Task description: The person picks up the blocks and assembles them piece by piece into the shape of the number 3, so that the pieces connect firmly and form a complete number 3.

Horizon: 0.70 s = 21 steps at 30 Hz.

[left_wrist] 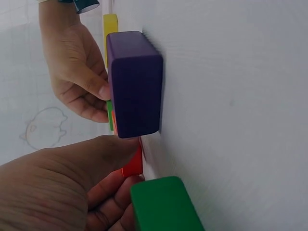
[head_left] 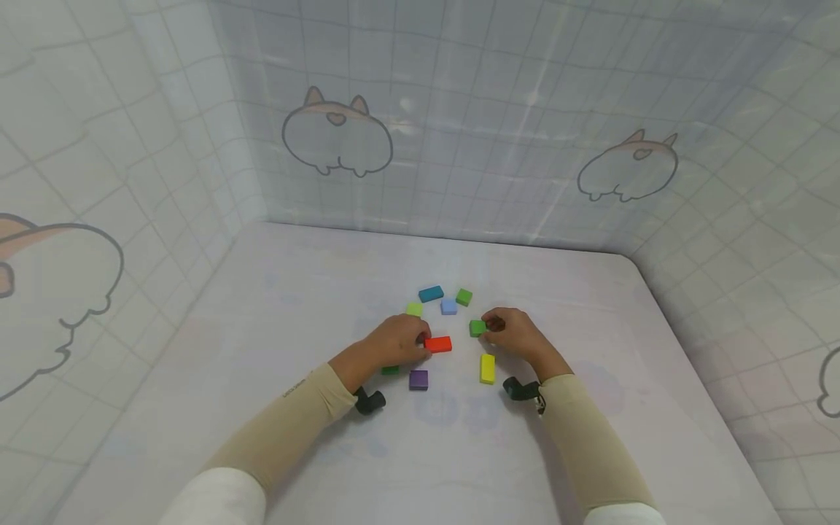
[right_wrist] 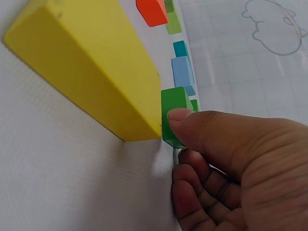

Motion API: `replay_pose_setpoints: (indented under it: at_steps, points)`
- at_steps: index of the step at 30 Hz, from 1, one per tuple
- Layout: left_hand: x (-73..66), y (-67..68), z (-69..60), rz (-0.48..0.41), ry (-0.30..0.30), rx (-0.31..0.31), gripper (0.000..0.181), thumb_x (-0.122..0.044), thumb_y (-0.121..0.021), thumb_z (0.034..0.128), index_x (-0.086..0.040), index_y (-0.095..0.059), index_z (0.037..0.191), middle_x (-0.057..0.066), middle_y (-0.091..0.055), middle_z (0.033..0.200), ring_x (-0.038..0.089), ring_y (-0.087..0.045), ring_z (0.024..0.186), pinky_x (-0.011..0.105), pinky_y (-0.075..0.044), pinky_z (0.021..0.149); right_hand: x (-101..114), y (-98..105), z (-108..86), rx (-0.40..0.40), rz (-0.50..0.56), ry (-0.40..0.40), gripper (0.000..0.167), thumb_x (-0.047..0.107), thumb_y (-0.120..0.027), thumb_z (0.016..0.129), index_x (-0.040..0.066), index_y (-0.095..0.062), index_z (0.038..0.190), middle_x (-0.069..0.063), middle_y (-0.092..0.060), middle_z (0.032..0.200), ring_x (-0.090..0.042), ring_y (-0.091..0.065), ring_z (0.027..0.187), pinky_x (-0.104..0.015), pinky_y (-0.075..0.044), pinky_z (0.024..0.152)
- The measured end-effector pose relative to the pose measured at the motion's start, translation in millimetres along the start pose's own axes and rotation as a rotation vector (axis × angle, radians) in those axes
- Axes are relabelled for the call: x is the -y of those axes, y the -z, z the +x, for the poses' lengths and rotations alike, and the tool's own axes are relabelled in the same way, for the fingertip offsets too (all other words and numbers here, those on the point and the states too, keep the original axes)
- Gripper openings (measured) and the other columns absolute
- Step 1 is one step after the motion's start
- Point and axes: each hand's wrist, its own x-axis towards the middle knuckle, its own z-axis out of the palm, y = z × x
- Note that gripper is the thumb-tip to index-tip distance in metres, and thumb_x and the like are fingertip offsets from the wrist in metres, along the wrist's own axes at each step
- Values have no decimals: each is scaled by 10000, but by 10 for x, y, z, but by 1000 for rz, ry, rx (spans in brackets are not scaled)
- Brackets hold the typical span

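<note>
On the white surface my left hand (head_left: 399,339) pinches the left end of a red block (head_left: 440,344) between thumb and fingers. My right hand (head_left: 515,332) pinches a small green block (head_left: 477,328) by its right side, and in the right wrist view the thumb presses on that green block (right_wrist: 174,115). Below the left hand are a purple block (head_left: 418,380) and a dark green block (head_left: 390,370), the latter partly hidden by the hand. A yellow block (head_left: 488,369) lies just below the right hand.
Beyond the hands lie a teal block (head_left: 431,294), a light blue block (head_left: 449,306), another green block (head_left: 464,297) and a lime green block (head_left: 414,309). Pale tiled-pattern sheets (head_left: 459,146) with cartoon drawings enclose the surface at the back and both sides.
</note>
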Motion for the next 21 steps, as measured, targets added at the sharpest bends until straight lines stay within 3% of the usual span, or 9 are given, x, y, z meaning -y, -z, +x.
replay_pose_setpoints:
  at_steps: [7,21]
  points:
    - [-13,10,-12,-5,6,-10,296,-286,-750,886,-146,-708,1144,-69,-647,942,150,-560,878,307,-517,826,20,15,1,11,-5,-22,376,205,-783,862,149,-665,1214,-36,-642,1100,-235,-580,1020,-410,-517,944]
    - [-37,123,-12,-46,16,8,278,-221,-753,895,-132,-709,1155,-52,-651,955,158,-561,888,326,-511,855,37,43,4,43,-24,14,363,212,-794,856,126,-677,1189,-31,-647,1026,-228,-582,953,-374,-521,886]
